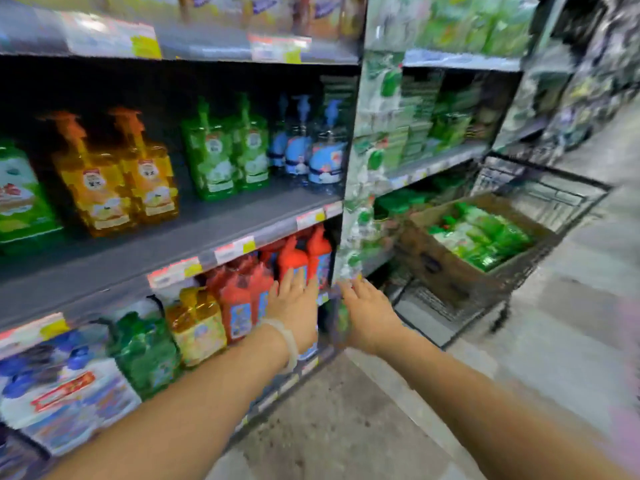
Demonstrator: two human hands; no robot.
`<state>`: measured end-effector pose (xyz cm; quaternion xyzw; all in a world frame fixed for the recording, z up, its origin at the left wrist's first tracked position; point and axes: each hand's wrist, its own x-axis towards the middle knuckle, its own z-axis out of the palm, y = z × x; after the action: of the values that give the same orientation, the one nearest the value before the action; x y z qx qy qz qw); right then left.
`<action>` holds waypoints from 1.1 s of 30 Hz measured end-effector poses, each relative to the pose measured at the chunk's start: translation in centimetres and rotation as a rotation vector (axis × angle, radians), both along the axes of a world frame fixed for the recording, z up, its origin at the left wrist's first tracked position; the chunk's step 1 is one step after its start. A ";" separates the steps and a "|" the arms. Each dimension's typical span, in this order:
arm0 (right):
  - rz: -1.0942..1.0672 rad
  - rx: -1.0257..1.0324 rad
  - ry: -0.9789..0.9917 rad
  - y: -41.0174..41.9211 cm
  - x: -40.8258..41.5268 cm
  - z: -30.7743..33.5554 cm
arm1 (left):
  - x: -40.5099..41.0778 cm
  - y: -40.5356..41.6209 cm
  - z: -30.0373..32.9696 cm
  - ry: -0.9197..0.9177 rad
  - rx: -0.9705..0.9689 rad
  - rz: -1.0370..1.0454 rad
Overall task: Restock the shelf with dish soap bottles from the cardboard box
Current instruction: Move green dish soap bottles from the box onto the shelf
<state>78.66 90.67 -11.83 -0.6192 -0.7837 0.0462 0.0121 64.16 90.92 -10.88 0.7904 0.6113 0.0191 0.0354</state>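
Note:
A cardboard box (pixel 440 265) full of green soap packs (pixel 485 237) sits in a wire cart (pixel 554 202) at the right. Both arms reach toward the shelf's lower right corner. My left hand (pixel 294 306), a pale bangle on its wrist, has straight fingers in front of the red bottles (pixel 294 261). My right hand (pixel 369 313) is stretched out, fingers straight, beside the shelf's end post, holding nothing. The middle shelf (pixel 214 233) carries orange pump bottles (pixel 114 178), green bottles (pixel 225 157) and blue pump bottles (pixel 311 150). The picture is blurred.
The lower shelf holds yellow (pixel 197 327), green (pixel 145 351) and blue-and-white packs (pixel 59 393). A second shelf bay (pixel 433 164) with green goods stands to the right, behind the cart. Grey aisle floor (pixel 519 358) runs along the right.

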 end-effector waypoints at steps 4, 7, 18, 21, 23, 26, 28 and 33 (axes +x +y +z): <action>-0.201 -0.075 0.032 -0.4 9.6 0.6 | 9.7 2.1 0.6 -0.003 -0.012 -0.182; -0.329 -0.076 0.058 -0.1 15.9 -0.5 | 16.3 4.1 0.0 0.037 -0.061 -0.291; -0.596 -0.086 0.059 10.4 35.5 -0.1 | 38.5 18.1 -1.4 0.018 -0.074 -0.523; -0.601 -0.045 0.082 15.8 39.8 1.9 | 42.8 23.9 0.3 -0.019 -0.052 -0.512; -0.591 -0.056 0.084 18.6 41.9 2.3 | 44.8 27.5 0.3 -0.036 -0.056 -0.486; -0.595 -0.108 0.088 21.7 45.0 0.7 | 47.1 31.1 -1.1 0.018 -0.138 -0.478; -0.616 -0.128 0.125 24.0 47.5 -0.5 | 48.7 33.3 -2.5 0.042 -0.185 -0.465; -0.550 -0.173 0.174 30.6 52.9 -3.8 | 53.1 38.4 -6.1 -0.031 -0.295 -0.386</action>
<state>131.59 121.22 -15.59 -0.8008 -0.5756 0.1609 0.0384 117.23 129.29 -17.02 0.8784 0.4446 -0.0652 0.1628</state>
